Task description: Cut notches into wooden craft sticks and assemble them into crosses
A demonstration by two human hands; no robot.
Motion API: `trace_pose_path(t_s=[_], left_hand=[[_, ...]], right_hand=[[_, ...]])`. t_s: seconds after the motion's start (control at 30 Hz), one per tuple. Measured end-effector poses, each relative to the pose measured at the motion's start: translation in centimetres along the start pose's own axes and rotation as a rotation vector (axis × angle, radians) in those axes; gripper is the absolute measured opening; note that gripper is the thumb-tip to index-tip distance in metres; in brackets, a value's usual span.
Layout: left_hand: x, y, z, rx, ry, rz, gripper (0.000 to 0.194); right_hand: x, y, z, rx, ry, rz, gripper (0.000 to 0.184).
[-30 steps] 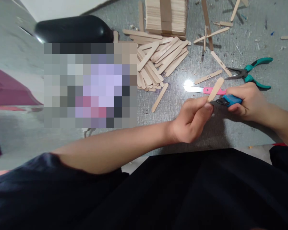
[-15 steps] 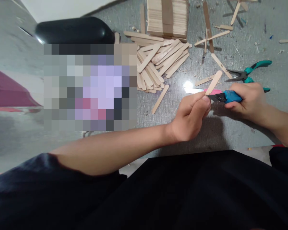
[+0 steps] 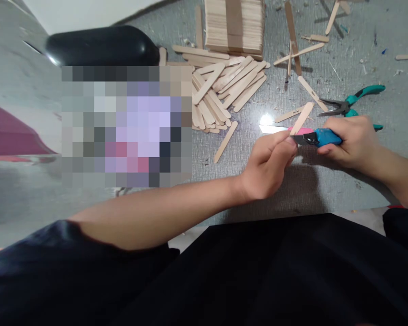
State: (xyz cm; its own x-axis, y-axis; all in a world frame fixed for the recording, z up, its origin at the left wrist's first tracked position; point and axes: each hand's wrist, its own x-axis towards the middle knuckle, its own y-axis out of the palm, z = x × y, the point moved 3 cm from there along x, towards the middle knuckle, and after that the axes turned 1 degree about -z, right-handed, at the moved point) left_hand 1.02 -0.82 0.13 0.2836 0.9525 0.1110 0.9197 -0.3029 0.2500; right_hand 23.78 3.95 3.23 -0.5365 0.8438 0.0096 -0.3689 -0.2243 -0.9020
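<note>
My left hand [image 3: 270, 163] pinches a wooden craft stick [image 3: 302, 117], whose rounded end slants up and to the right; its lower part is hidden in my fingers. In my right hand [image 3: 352, 140] is a blue utility knife [image 3: 328, 136], with its dark blade against the stick close to my left thumb. Whether the blade has cut into the wood I cannot tell. Behind my hands lies a second knife with a pink handle [image 3: 301, 130] and a bright blade, partly covered by my left hand and the stick.
Teal-handled pliers [image 3: 347, 106] lie just beyond my right hand. Loose craft sticks [image 3: 241, 86] are heaped near a banded stack of sticks [image 3: 251, 27]. Cut sticks joined crosswise [image 3: 294, 54] are farther back. A black rounded object [image 3: 104, 45] stands left, above a blurred-out patch.
Both hands, the stick and the knife keep nearly the same pose. The whole view has shifted very slightly.
</note>
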Motion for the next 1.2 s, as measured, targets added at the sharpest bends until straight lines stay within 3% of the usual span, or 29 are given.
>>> trace_pose_path(t_s=[0.33,0.47,0.7,0.9,1.0,1.2], left_hand=[[0.5,-0.4,0.7,0.025,-0.041,-0.172,0.061],[0.6,-0.5,0.4,0.075,-0.058,-0.165,0.059],[0.4,-0.9,-0.1,0.202,0.027,-0.118,0.056],[0.2,-1.3,-0.2,0.329,0.013,-0.155,0.053],[0.2,-1.4,-0.5,0.344,0.02,-0.159,0.05],[0.0,-1.4,-0.8,0.411,0.016,-0.17,0.039]], right_hand=[[-0.4,-0.5,0.1,-0.003,0.014,-0.182,0.091],[-0.5,-0.2,-0.3,-0.014,0.042,-0.119,0.092],[-0.4,0.1,-0.1,-0.105,0.001,-0.035,0.099],[-1.0,-0.2,0.5,-0.264,-0.032,-0.297,0.105],[-1.0,-0.2,0.3,-0.23,-0.004,-0.255,0.103],[-0.6,-0.4,0.0,-0.132,0.084,-0.048,0.098]])
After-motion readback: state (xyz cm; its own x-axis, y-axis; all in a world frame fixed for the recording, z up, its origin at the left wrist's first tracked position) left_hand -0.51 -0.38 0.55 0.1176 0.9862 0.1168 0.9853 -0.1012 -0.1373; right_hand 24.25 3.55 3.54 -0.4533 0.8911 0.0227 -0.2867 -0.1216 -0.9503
